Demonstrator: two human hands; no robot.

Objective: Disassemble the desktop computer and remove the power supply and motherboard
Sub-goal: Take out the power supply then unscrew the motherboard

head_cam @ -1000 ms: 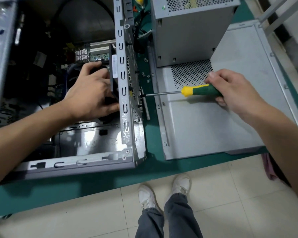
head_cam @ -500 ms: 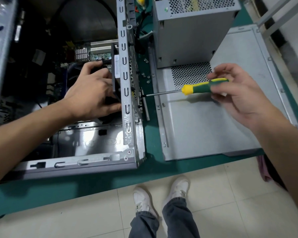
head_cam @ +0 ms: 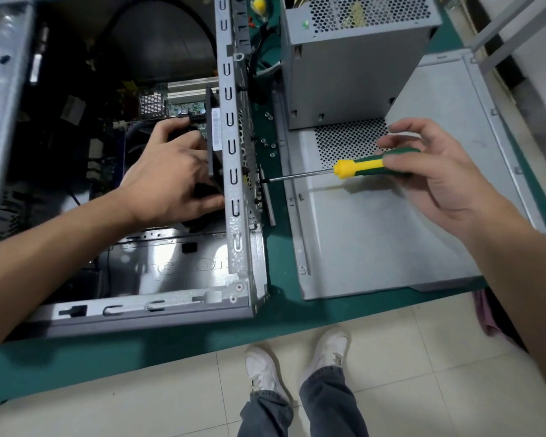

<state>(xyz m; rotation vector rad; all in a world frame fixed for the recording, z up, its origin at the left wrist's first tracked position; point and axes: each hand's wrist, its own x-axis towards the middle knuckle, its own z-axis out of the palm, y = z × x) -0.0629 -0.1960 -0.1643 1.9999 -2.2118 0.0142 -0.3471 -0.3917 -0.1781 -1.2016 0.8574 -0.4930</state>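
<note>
**Screwdriver at the rear panel of the case**

The right hand (head_cam: 435,178) pinches the green and yellow screwdriver (head_cam: 368,165) by its handle; the shaft points away from the fingertips to a screw on the computer case (head_cam: 234,190). The left hand (head_cam: 171,181) grips a black fan (head_cam: 215,152) inside the case, just beyond its fingers. The power supply (head_cam: 344,67) stands on the side panel (head_cam: 391,231) behind the right fingers.

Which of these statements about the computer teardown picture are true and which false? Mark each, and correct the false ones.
1. The right hand holds a screwdriver with a yellow and green handle. True.
2. The screwdriver tip points at the floor. False: it meets the rear panel of the case.
3. The left hand is inside the case. True.
4. The power supply sits inside the case. False: it stands outside, on the side panel.
</note>
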